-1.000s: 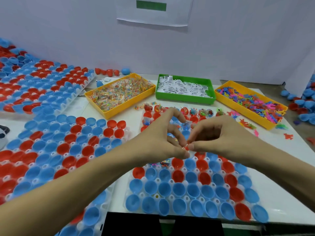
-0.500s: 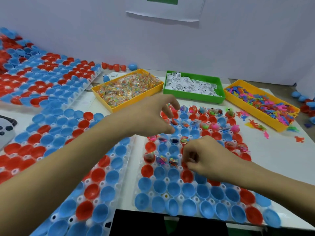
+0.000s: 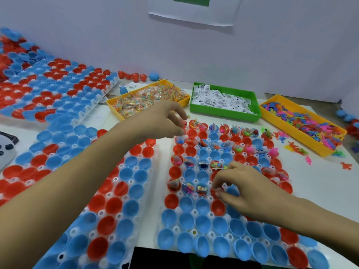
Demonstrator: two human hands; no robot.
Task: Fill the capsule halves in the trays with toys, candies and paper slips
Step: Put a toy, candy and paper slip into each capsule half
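The white tray (image 3: pixel 175 229) in front of me holds red and blue capsule halves; its far rows and some middle cups hold toys and candy packets, and the near rows are bare. My right hand (image 3: pixel 242 189) hovers low over the tray's middle, thumb and forefinger pinching a small red piece (image 3: pixel 214 191) above a red capsule half. My left hand (image 3: pixel 165 121) hangs over the tray's far left corner, next to the yellow candy bin (image 3: pixel 114 105), fingers loosely curled with nothing visible in them.
A green bin of paper slips (image 3: pixel 223 117) and a yellow bin of plastic toys (image 3: pixel 303 140) stand behind the tray. Loose toys (image 3: pixel 295 147) lie beside them. More capsule trays (image 3: pixel 116 191) fill the left side. Loose capsule halves (image 3: pixel 134 75) sit by the wall.
My hands were pinched together over the tray's middle and have parted. The left hand moved up and away toward the far left corner; the right dropped down to a middle cup.
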